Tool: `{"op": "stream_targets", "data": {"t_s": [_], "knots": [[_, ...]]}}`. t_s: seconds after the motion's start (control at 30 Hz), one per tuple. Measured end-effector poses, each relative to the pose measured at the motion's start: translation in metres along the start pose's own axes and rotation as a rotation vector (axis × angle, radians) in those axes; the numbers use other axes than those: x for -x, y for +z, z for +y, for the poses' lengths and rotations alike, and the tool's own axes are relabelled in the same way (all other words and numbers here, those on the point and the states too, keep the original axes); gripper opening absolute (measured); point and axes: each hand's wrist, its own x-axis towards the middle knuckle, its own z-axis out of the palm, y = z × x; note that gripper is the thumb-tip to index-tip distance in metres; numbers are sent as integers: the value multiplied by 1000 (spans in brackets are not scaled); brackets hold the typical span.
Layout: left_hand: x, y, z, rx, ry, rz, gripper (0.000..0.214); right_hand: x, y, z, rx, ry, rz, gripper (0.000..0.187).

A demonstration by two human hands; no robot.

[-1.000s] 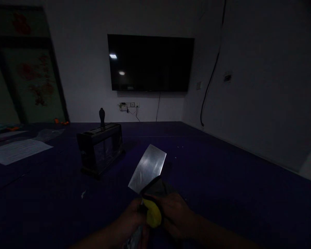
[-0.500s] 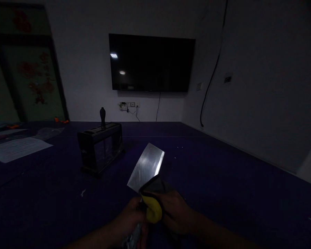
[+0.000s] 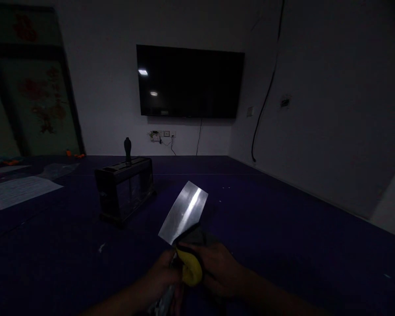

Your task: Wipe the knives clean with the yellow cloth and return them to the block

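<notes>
My left hand (image 3: 166, 274) is closed round the handle of a broad steel cleaver (image 3: 183, 212), whose blade points up and away from me. My right hand (image 3: 217, 267) is closed on a yellow sponge with a dark scouring side (image 3: 191, 267), pressed against the base of the blade. Both hands are low in the middle of the view, above a dark blue surface (image 3: 283, 237). A dark knife block (image 3: 123, 189) stands a little to the left and beyond the blade, with one black knife handle (image 3: 127, 148) sticking up from it.
The room is dim. A black screen (image 3: 189, 81) hangs on the far wall above wall sockets with cables (image 3: 161, 135). White sheets of paper (image 3: 19, 191) and clear plastic lie at far left. A black cable (image 3: 265, 101) runs down the right wall.
The blade has tilted slightly, so the glint now runs as a bright streak down its middle. The hands and cleaver have drifted a little to the left.
</notes>
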Motion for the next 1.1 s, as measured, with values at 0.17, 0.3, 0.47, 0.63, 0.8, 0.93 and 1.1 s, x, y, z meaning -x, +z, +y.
{"op": "stream_targets", "data": {"t_s": [0.17,0.3,0.47,0.63,0.8,0.93,1.1], "knots": [[1,1,5,1,-34,90,42,2,2,12,3,-5,54,49],[-1,-2,2,-11,-38,114,46,4,5,14,112,84,114,49],[-3,-4,-1,14,-74,47,48,7,11,14,158,130,199,43],[-1,1,5,-18,-16,87,41,6,10,11,101,136,200,38],[3,6,11,-3,-24,124,46,6,9,7,63,135,204,32],[5,7,14,-37,5,44,30,6,10,5,61,88,167,35],[3,4,11,-12,-53,72,26,4,9,1,-47,-21,107,38]]}}
